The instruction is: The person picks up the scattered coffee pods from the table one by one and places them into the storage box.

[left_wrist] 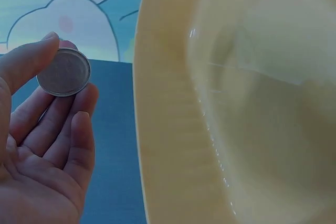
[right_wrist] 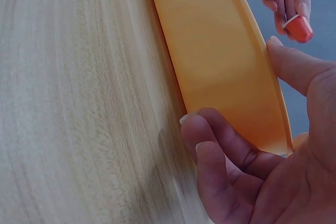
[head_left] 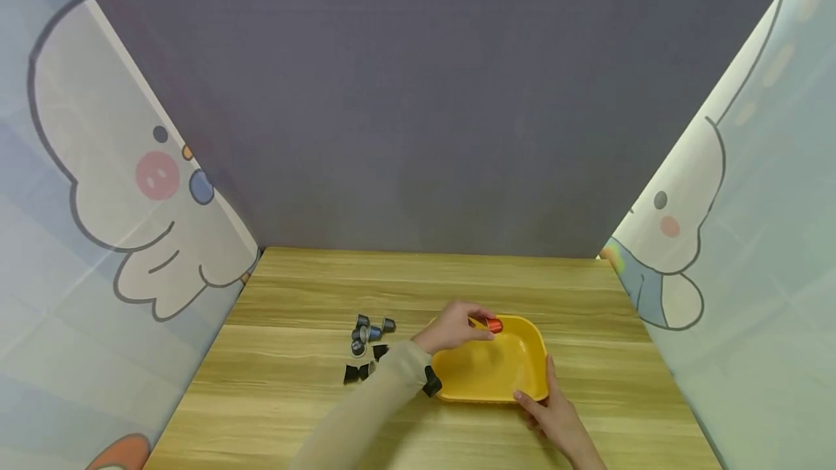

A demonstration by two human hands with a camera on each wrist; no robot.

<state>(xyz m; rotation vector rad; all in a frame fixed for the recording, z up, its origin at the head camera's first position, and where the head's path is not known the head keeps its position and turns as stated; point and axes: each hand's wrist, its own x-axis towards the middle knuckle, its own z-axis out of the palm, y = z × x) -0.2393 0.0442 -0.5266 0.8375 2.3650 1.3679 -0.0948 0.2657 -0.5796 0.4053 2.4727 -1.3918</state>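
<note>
My left hand (head_left: 457, 326) is above the far part of a yellow plastic tray (head_left: 473, 372). Between thumb and fingertips it pinches a red coffee capsule (head_left: 494, 326). The capsule's round silvery lid (left_wrist: 64, 73) faces the camera in the left wrist view, and its red cup (right_wrist: 300, 29) shows in the right wrist view. At the tray's near right corner, my right hand (head_left: 555, 415) grips the tray, thumb (right_wrist: 296, 64) at the rim and curled fingers (right_wrist: 226, 135) against the outer wall.
Left of the tray, several dark coffee capsules (head_left: 358, 348) lie loosely grouped on the wooden table (head_left: 274, 412), a blue one (head_left: 374, 333) among them. The left forearm passes close beside them. A grey panel (head_left: 418, 129) stands behind the table, with cartoon-printed cloths at both sides.
</note>
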